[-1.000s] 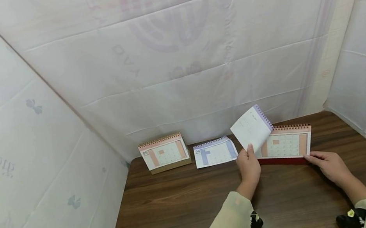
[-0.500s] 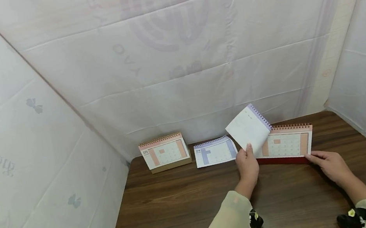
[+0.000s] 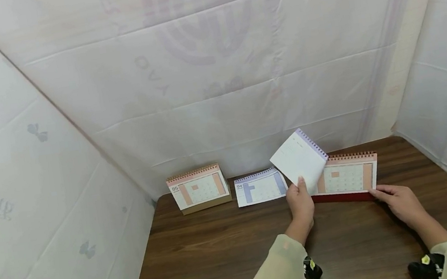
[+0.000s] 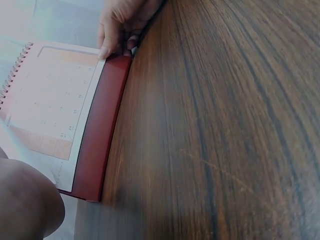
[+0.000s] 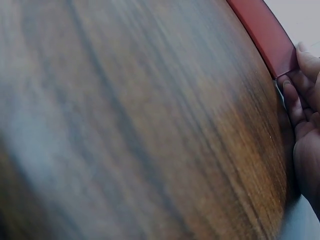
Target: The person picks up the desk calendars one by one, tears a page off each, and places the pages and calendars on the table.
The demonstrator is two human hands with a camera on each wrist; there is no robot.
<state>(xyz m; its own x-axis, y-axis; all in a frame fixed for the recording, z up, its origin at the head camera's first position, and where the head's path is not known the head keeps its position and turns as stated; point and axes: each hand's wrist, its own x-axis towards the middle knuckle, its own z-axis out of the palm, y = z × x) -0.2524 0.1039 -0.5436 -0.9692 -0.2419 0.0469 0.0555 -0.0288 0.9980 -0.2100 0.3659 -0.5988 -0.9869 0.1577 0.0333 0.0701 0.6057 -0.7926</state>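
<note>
My left hand [image 3: 301,202] pinches the lower corner of a white calendar sheet [image 3: 299,157] with a purple, hole-punched edge. The sheet is tilted and overlaps the left part of a desk calendar [image 3: 345,179] with a pink page, a coil along its top and a red base [image 4: 97,140]. At that calendar's lower right corner, my right hand [image 3: 402,203] holds on with thumb and fingers; the right wrist view shows them around the end of the red base. Part of the calendar's left side is hidden behind the sheet and left hand.
Left of my hands, a purple calendar sheet [image 3: 260,188] marked 04 lies on the wooden table [image 3: 206,257]. Farther left stands another desk calendar [image 3: 199,189], pink, marked 05, on a brown base. A white cloth wall [image 3: 213,126] rises behind the table.
My left hand has drawn the purple-edged sheet slightly left, so more of the pink page behind it shows. The right hand keeps its place at the calendar's corner.
</note>
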